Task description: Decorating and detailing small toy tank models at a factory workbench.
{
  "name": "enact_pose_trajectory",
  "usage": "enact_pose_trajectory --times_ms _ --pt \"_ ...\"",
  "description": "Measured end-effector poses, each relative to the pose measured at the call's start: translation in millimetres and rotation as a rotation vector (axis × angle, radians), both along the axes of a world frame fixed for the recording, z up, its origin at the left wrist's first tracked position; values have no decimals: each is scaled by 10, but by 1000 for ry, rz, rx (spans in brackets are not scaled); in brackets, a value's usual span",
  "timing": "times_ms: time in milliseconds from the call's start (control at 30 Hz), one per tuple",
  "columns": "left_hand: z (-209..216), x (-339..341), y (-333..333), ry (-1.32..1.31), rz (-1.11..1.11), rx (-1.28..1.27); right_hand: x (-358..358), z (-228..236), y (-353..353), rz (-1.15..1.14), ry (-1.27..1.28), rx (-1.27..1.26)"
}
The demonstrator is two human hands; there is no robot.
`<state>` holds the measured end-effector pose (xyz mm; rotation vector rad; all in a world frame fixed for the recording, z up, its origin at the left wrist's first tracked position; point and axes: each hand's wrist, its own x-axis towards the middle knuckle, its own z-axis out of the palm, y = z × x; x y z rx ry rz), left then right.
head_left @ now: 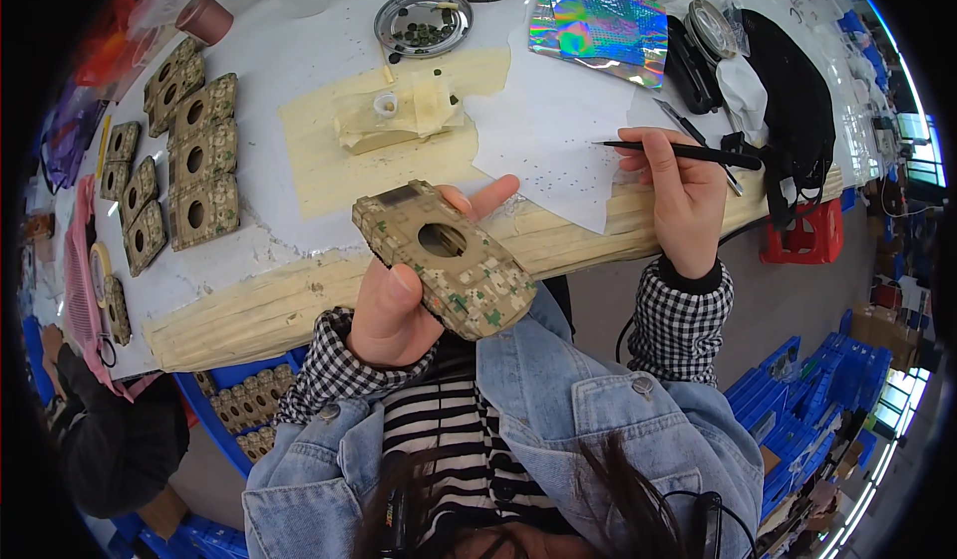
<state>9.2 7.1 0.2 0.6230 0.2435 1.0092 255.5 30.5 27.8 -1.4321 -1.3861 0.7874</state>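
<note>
Far left of worktop (pixel 299 36): rows of camouflage-patterned panels (pixel 199 160), each with a round hole, lie flat and well apart from your hands.

Blue crate (pixel 214 380): below the near-left edge, it holds more of the same panels stacked inside.

Left hand (pixel 394 305): your grip is clamped on the camouflage panel (pixel 444 255), thumb pressed on its near face, fingers reaching out from behind its far edge. You hold it tilted above the near edge of the worktop, hole facing up.

Doing it well: keep your thumb off the hole and the small dark window at the panel's far-left end, and steady the panel against the edge so the tool meets a still surface.

Metal dish (pixel 423 21): at the far centre, a round tray with a cluster of small dark pieces in it.

White sheet (pixel 543 126): between your hands, scattered with tiny specks; too small to tell what they are.

Right hand (pixel 678 185): your grip is closed on a thin black tool (pixel 688 150), its tip pointing left over the sheet. Pick from the sheet with a light touch, I would judge, so the specks do not scatter.

Far right: black bag (pixel 797 101), no contents visible.
</note>
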Motion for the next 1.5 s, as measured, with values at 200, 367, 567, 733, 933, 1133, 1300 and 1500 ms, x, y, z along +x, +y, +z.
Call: enact_pose_trajectory --times_ms 200,367,567,733,933,1133,1300,1500 --pt "19 -23 0 -27 -14 -56 -6 -7 -1 -6 19 11" --pt "23 -19 -5 -48 3 -51 -2 -22 -1 -19 14 13" --pt "-3 -31 2 -46 -17 -41 9 -24 -2 -3 20 19" --pt "11 -27 -1 -44 -12 -32 22 -20 -19 -2 -19 14" --pt "-6 -24 -9 -60 9 -31 26 -47 -21 -51 17 33" --pt "-3 -28 -11 -54 17 -29 19 -54 -16 -60 26 26" --pt "15 -25 -10 -50 4 -30 22 -49 -24 -73 36 12" --pt "16 -33 -9 -49 -9 -27 4 -76 -4 -78 16 57"
